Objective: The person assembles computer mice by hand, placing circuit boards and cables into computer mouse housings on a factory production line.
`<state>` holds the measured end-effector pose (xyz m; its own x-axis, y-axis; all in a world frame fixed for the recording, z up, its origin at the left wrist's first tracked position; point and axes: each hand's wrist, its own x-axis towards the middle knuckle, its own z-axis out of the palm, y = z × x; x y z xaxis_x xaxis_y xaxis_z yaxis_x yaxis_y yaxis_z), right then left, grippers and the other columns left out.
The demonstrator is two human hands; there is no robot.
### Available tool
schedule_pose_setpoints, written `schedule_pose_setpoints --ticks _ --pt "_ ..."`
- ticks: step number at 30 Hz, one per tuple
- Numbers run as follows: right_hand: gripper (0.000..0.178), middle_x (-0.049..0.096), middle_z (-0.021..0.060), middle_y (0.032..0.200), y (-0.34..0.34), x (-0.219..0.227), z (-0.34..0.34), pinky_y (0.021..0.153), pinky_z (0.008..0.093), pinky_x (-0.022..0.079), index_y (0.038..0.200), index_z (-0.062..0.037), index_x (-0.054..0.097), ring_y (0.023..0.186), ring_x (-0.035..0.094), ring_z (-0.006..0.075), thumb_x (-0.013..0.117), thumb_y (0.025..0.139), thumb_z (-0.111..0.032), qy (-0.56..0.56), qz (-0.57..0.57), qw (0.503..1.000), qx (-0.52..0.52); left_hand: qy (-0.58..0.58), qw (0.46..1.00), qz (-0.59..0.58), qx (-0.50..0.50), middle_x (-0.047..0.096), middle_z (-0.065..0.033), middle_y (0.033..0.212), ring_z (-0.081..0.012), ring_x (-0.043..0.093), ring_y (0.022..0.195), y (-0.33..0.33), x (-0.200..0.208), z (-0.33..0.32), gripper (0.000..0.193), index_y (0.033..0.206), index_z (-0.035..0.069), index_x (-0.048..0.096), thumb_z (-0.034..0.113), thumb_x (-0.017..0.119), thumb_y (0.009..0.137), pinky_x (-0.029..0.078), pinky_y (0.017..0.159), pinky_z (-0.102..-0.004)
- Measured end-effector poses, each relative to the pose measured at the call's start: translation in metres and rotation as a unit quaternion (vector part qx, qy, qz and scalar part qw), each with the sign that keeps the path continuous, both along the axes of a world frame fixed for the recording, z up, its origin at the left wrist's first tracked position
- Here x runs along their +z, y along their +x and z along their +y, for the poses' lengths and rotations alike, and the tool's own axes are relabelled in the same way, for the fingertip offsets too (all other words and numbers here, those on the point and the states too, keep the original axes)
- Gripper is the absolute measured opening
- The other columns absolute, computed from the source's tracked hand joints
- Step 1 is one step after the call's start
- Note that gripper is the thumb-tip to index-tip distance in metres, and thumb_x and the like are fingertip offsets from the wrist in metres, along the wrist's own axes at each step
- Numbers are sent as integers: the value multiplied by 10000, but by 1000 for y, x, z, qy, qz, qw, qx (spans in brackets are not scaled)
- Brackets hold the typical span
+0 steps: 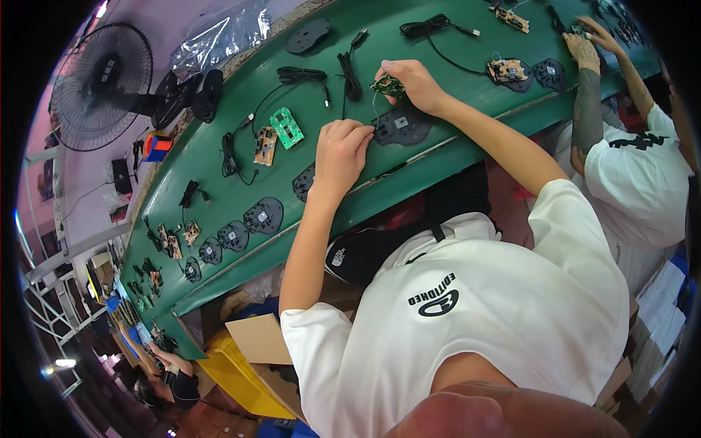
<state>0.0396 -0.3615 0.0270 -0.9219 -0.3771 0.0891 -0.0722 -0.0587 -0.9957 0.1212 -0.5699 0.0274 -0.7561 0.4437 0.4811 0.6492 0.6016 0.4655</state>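
Note:
My right hand [415, 87] holds a small green circuit board [388, 85] between thumb and fingers, tilted above the belt. From the board a thin pale wire hangs toward a black computer-mouse base [404, 125], which lies flat below it. My left hand [342, 155] is closed at the left end of this base, fingertips pinched at its edge. A black cable [350, 77] runs down from its tied bundle behind my left hand, where the fingers partly hide it. Left of that hand lie a green circuit board [286, 128] and a tan one [265, 146].
Along the green belt's near edge lie several black mouse bases [263, 216]. Cable bundles [301, 75] and another black base [308, 36] lie farther back. A fan [102, 86] stands at far left. A co-worker's hands [588, 44] work at right; another person [175, 372] is at lower left.

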Motion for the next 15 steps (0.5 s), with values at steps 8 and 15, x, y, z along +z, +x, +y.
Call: schedule_pose_setpoints --ticks 8,15 --pt "422 564 39 650 4 2 3 573 257 425 826 6 628 570 524 105 444 1001 -331 1 16 1000 0 -112 989 73 -64 619 -81 884 -254 594 851 0 10 -3 142 894 16 670 13 656 752 467 816 -381" --pt "386 576 31 669 -2 10 5 581 271 432 848 -11 634 604 542 105 576 944 -380 39 -18 999 32 -328 939 67 -73 603 -79 899 -251 583 881 10 44 12 197 949 -20 677 86 656 783 473 803 -358"
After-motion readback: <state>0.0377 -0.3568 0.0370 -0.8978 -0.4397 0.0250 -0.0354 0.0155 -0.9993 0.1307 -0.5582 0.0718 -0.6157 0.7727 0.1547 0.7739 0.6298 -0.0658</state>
